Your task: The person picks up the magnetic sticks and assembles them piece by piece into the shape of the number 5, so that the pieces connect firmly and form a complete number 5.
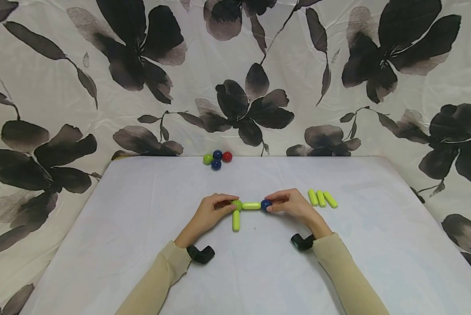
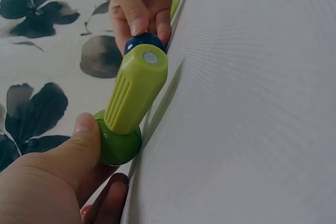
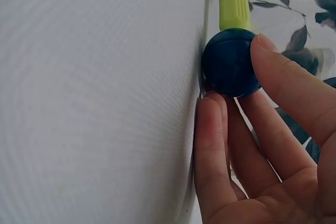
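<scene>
My left hand (image 1: 212, 213) pinches a green ball (image 1: 237, 204) between thumb and fingers. One yellow-green rod (image 1: 236, 221) sticks out of that ball toward the near edge; in the left wrist view this rod (image 2: 137, 87) shows a round metal disc on its end. A second yellow-green rod (image 1: 251, 205) runs rightward from the green ball to a dark blue ball (image 1: 265, 205). That blue ball sits in the fingertips of my right hand (image 1: 294, 205), with the thumb on one side, as the right wrist view shows the blue ball (image 3: 230, 62) against the rod's end.
Several loose balls stand together at the table's far edge: a green ball (image 1: 208, 159), a red ball (image 1: 227, 157) and two blue balls (image 1: 216, 164). To the right of my right hand lie three yellow-green rods (image 1: 321, 198). A white cloth covers the table (image 1: 141, 183).
</scene>
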A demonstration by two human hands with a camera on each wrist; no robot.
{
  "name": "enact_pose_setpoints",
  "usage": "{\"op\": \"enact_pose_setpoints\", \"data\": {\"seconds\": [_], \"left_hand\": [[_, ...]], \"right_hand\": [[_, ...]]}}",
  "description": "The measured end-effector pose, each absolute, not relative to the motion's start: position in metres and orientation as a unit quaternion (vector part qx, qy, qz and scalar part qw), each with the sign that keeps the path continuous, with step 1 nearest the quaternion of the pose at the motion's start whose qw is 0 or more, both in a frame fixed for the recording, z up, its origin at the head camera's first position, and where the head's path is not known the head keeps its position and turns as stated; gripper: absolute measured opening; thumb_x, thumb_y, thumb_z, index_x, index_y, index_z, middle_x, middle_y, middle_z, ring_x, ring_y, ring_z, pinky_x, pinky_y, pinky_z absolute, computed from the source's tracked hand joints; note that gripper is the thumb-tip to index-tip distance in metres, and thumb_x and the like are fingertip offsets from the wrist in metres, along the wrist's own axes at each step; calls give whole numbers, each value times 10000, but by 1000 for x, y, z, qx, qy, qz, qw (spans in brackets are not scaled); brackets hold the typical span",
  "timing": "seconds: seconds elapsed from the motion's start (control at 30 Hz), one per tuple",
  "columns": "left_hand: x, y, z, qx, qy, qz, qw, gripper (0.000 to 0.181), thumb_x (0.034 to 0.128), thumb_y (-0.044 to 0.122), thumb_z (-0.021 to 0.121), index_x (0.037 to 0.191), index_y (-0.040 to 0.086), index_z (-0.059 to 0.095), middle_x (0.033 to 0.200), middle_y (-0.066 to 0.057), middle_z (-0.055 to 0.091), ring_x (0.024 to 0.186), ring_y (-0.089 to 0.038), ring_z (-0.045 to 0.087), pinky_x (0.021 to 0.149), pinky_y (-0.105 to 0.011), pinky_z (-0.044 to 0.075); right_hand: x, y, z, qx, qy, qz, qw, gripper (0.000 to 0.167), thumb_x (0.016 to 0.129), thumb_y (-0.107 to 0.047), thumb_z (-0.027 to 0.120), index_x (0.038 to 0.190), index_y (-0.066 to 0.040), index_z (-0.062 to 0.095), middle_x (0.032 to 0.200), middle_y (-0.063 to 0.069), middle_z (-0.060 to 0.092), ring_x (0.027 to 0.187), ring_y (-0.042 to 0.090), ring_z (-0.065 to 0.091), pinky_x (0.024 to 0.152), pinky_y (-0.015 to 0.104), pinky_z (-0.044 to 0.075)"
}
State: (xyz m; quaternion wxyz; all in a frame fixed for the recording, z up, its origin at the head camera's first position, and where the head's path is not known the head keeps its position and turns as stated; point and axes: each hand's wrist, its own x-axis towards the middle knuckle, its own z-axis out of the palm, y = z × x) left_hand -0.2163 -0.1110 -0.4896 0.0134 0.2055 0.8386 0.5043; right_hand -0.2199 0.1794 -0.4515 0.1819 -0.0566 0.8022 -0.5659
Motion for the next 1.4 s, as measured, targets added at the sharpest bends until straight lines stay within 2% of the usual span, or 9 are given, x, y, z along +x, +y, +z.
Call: {"op": "enact_pose_setpoints", "data": {"seconds": [0.17, 0.43, 0.8, 0.97, 1.23, 1.4], "left_hand": [[-216, -112, -488, 210, 838, 504, 13, 277, 935, 265, 709, 1202, 193, 728, 1124, 56, 687, 1002, -124, 600, 871, -326, 506], [-218, -112, -489, 209, 840, 500, 11, 289, 943, 290, 698, 1211, 187, 725, 1120, 54, 682, 994, -118, 599, 863, -322, 505], [-218, -111, -489, 210, 841, 499, 5, 274, 940, 265, 703, 1204, 192, 726, 1119, 54, 685, 985, -118, 601, 855, -318, 507], [-217, -110, -490, 206, 842, 498, 8, 276, 943, 270, 700, 1209, 200, 722, 1125, 66, 683, 984, -109, 600, 860, -314, 508], [-217, -111, -489, 202, 839, 505, 14, 286, 939, 300, 703, 1206, 201, 724, 1120, 73, 679, 970, -113, 600, 852, -323, 511], [-216, -111, -488, 205, 835, 510, 18, 285, 942, 286, 702, 1206, 180, 725, 1110, 73, 683, 965, -121, 601, 845, -327, 509]], "right_hand": [[-219, 179, -449, -63, 801, -566, 183, 409, 848, -75, 782, 1233, 15, 676, 1091, 147, 712, 917, 129, 640, 811, 262, 470], [-220, 178, -446, -72, 801, -564, 188, 397, 855, -17, 747, 1228, 77, 649, 1102, 221, 689, 898, 141, 628, 804, 273, 469], [-220, 178, -446, -75, 801, -566, 180, 417, 842, -117, 784, 1224, 11, 673, 1065, 122, 709, 902, 158, 628, 820, 287, 461], [-223, 178, -441, -86, 811, -547, 187, 399, 903, -200, 735, 1238, 3, 662, 1112, 118, 702, 899, 210, 656, 813, 341, 500], [-248, 161, -421, -78, 832, -516, 188, 366, 954, -242, 672, 1229, -1, 663, 1148, 131, 682, 948, 280, 622, 869, 373, 507], [-272, 137, -408, -93, 848, -497, 156, 306, 961, -216, 661, 1176, 0, 686, 1117, 138, 688, 1010, 333, 623, 911, 416, 513]]}}
